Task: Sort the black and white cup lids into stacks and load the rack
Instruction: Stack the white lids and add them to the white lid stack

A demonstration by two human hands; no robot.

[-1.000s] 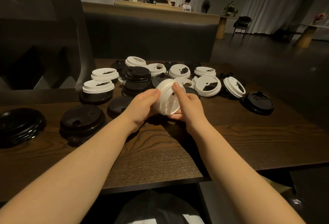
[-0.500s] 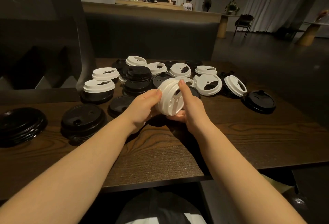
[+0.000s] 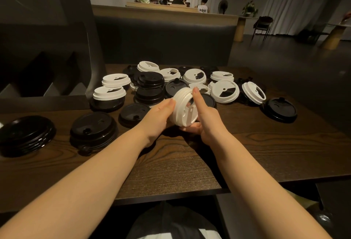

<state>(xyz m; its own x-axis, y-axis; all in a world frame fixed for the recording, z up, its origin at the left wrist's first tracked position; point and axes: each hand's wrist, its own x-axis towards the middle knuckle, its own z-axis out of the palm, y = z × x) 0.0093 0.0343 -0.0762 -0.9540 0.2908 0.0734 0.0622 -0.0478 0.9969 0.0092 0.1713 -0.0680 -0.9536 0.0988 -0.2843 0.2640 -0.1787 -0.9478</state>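
At the middle of the dark wooden bench (image 3: 171,166), both hands are holding a short stack of white lids (image 3: 183,108), tipped up on edge so its face is pointing toward 3 o'clock and lifted just off the wood. Left hand (image 3: 157,116) is cupping the 9 o'clock side, grip curled onto the rim. Right hand (image 3: 206,120) is clamped on it too, fingers underneath and thumb (image 3: 196,98) lying up across the face.

Behind, toward 12 o'clock, loose lids are sitting in a messy pile: white ones like the pair at 10 o'clock (image 3: 112,88), a tilted white lid (image 3: 253,91) at 2 o'clock, and a black stack (image 3: 150,88) mixed in between. Single black lid (image 3: 279,109) is lying off at 3 o'clock. Over at 9 o'clock two black stacks are sitting apart from the pile, one near (image 3: 93,130) and one at the bench edge (image 3: 24,134). Can't make out any rack
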